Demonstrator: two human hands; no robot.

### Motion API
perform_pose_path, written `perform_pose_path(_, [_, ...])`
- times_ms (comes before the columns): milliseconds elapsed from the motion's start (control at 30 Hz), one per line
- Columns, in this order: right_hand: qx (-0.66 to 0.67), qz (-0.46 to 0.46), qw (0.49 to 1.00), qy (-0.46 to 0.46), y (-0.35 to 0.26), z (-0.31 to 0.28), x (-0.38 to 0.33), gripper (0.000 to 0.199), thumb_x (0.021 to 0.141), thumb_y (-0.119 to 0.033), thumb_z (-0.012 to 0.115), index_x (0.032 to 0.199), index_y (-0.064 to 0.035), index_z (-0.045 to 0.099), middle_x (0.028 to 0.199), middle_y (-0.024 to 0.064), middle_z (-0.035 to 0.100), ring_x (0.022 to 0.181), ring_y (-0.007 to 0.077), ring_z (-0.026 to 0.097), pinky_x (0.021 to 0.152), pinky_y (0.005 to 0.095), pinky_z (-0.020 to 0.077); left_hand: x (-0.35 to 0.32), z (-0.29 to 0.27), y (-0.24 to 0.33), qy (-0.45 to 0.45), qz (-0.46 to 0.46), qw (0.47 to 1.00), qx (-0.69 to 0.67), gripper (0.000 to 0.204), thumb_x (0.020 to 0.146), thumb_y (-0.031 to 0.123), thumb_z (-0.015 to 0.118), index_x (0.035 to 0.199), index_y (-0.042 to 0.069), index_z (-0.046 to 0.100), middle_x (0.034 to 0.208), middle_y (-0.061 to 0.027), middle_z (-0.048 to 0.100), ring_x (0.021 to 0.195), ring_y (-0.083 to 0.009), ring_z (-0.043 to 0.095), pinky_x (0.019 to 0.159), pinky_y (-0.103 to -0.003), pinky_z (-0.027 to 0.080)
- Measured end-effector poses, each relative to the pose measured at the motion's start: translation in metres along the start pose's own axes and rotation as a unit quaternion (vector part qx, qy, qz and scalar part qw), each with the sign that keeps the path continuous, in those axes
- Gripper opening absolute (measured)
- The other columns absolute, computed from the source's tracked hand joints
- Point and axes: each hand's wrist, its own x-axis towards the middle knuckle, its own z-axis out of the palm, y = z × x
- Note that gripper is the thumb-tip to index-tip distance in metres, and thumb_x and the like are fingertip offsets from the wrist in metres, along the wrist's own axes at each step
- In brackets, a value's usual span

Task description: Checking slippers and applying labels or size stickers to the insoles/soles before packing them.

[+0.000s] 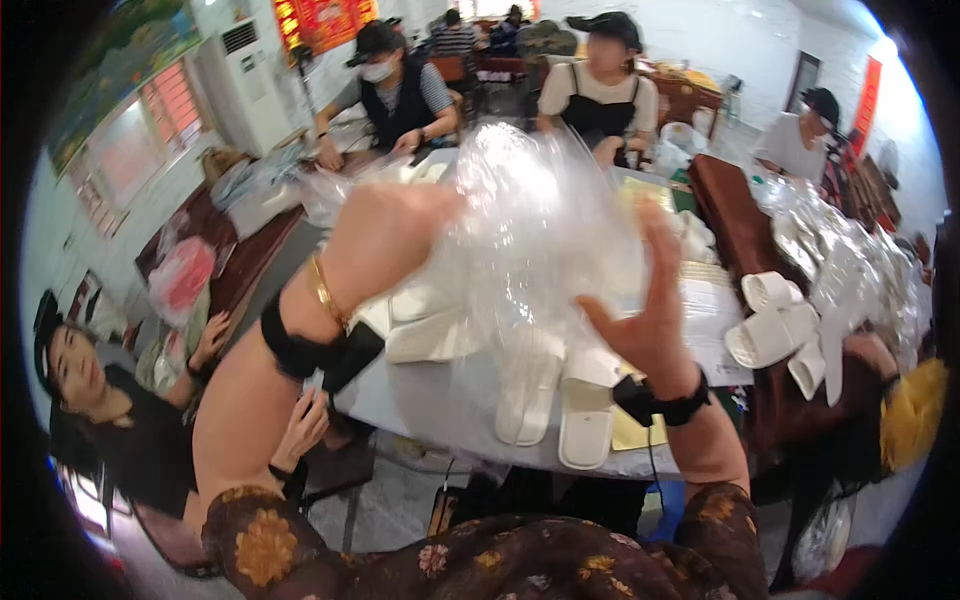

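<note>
Raised over the table is a clear plastic bag point(520, 210), smeared by motion. My left hand point(395, 225) is closed on its left side; the fingertips are blurred. On the bag's right side, my right hand point(650, 310) has its thumb and fingers spread apart, close to the film. Below the bag, a white slipper point(587, 415) lies at the table's near edge. Another white slipper point(525, 415) is beside it, partly seen through hanging plastic. More white slippers point(430, 335) lie under my left forearm, partly covered.
The grey table point(400, 400) holds yellow paper point(638, 432) near my right wrist. At right, a brown bench point(725, 215) carries white slippers point(785, 335) and heaped clear plastic point(850, 260). Co-workers sit across the table and at both sides. A pink bag point(182, 272) lies left.
</note>
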Motion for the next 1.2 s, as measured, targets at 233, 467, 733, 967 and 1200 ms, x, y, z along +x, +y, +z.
perform_pose_path(233, [-0.012,0.113,0.993,0.029,0.05,-0.023,-0.047,0.058,0.088,-0.004,0.061,0.142,-0.0029,0.038,0.147,0.0146,0.041,0.122,0.0249,0.051,0.096,0.0365,0.0451,-0.11,-0.058,-0.167,0.067,-0.454,0.888,-0.023,0.035,0.079,0.025,0.073,0.097,-0.005,0.066,0.078,-0.0187,0.067,0.068,-0.0336,0.064,0.065,-0.04,0.052])
perform_pose_path(467, [0.03,0.27,0.962,-0.01,0.102,-0.027,-0.135,0.039,0.088,0.001,0.057,0.127,-0.0025,0.053,0.14,0.0138,0.046,0.105,0.0194,0.058,0.08,0.0287,0.0516,-0.297,-0.028,-0.208,0.325,-0.736,0.512,-0.299,0.038,0.084,0.032,0.071,0.106,0.001,0.068,0.091,-0.0052,0.068,0.078,-0.0203,0.064,0.067,-0.034,0.051])
perform_pose_path(733, [-0.018,0.438,0.897,-0.057,0.121,-0.048,-0.228,0.029,0.089,0.001,0.055,0.117,-0.0015,0.057,0.137,0.0113,0.048,0.088,0.0136,0.06,0.07,0.0251,0.0508,-0.443,0.077,-0.159,0.386,-0.799,0.288,-0.36,0.048,0.085,0.043,0.064,0.111,0.003,0.063,0.094,-0.0067,0.066,0.074,-0.0212,0.061,0.062,-0.034,0.05])
perform_pose_path(967, [-0.024,0.479,0.875,-0.063,0.121,-0.074,-0.266,0.027,0.089,0.002,0.053,0.115,-0.0008,0.058,0.135,0.0112,0.05,0.089,0.0146,0.057,0.072,0.0252,0.0484,-0.509,0.12,-0.132,0.352,-0.823,0.259,-0.364,0.057,0.085,0.053,0.059,0.115,0.005,0.06,0.097,-0.0079,0.065,0.071,-0.022,0.059,0.058,-0.034,0.049])
perform_pose_path(1200, [-0.026,0.435,0.896,-0.089,0.104,-0.064,-0.247,0.026,0.09,0.0,0.056,0.115,-0.0031,0.06,0.13,0.0098,0.054,0.104,0.0187,0.058,0.081,0.0275,0.0502,-0.565,0.121,-0.15,0.179,-0.791,0.347,-0.471,0.066,0.086,0.063,0.053,0.12,0.006,0.056,0.099,-0.0092,0.063,0.068,-0.0228,0.057,0.054,-0.033,0.048])
